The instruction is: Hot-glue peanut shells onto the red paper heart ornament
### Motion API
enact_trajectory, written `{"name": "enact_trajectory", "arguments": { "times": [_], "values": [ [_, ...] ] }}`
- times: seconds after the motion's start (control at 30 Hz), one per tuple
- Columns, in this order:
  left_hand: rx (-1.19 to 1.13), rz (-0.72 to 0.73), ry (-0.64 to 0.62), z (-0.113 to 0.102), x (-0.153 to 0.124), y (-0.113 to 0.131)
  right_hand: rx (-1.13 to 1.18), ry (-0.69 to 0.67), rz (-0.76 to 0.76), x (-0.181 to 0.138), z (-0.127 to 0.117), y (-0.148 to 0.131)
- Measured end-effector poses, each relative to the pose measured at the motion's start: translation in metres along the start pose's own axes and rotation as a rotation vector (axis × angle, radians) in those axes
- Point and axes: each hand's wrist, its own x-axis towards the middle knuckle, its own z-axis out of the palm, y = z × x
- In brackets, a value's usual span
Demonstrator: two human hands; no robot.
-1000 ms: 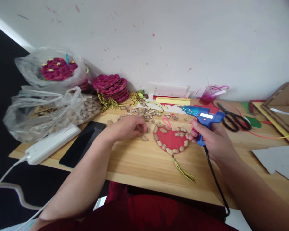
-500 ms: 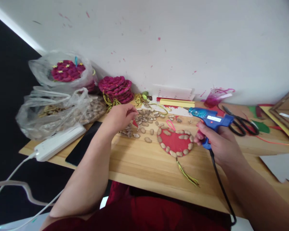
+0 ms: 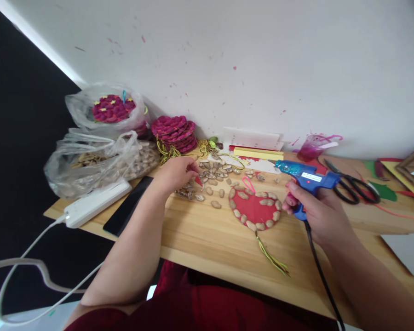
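Fingers in the head view: those of the left hand were curled with the tips drawn close together, low at the near-left edge of the peanut pile; whether a peanut was pinched there could not be told.
Right hand: it was wrapped around the handle of the blue glue gun, thumb along the near side, and held it off the table.
Nozzle: it pointed left, beyond the red heart and apart from it. Keeping it clear of the left hand seemed wise, since the tip was probably hot.
Red heart: it lay flat between the hands, peanuts ringing most of its edge, a few more set inside near the top, the middle bare.
Choosing: a peanut of matching length, flat side down, would likely have sat best against the ring. The loose peanut lay handily near the heart.
Gluing: a small dab and a brief press seemed the tidier way.
Tassel and pink loop: both were best kept free of glue.
Black cord: it hung below the gun, right of the heart, and needed slack.
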Motion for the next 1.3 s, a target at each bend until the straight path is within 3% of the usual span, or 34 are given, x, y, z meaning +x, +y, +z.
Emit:
{"name": "enact_trajectory", "arguments": {
  "times": [0.2,0.33,0.6,0.8,1.13,1.3],
  "values": [
    [0.02,0.074,-0.078,-0.005,-0.015,0.012,-0.018,-0.029,-0.011,0.003,-0.003,0.002],
    [0.075,0.072,-0.051,-0.004,-0.038,0.018,-0.001,-0.027,-0.009,0.002,-0.002,0.0],
    [-0.009,0.104,-0.077,0.006,-0.078,0.006,-0.001,-0.035,-0.017,0.0,-0.002,-0.003],
    [0.065,0.023,0.1,0.003,-0.071,-0.004,0.037,-0.038,-0.032,-0.001,-0.002,-0.007],
    [0.174,0.099,0.095,0.024,-0.055,-0.009,0.016,-0.04,-0.03,-0.001,-0.002,-0.003],
    [0.167,0.116,0.101,0.018,-0.058,0.002,0.012,-0.05,-0.037,-0.001,-0.003,-0.003]
  ]
}}
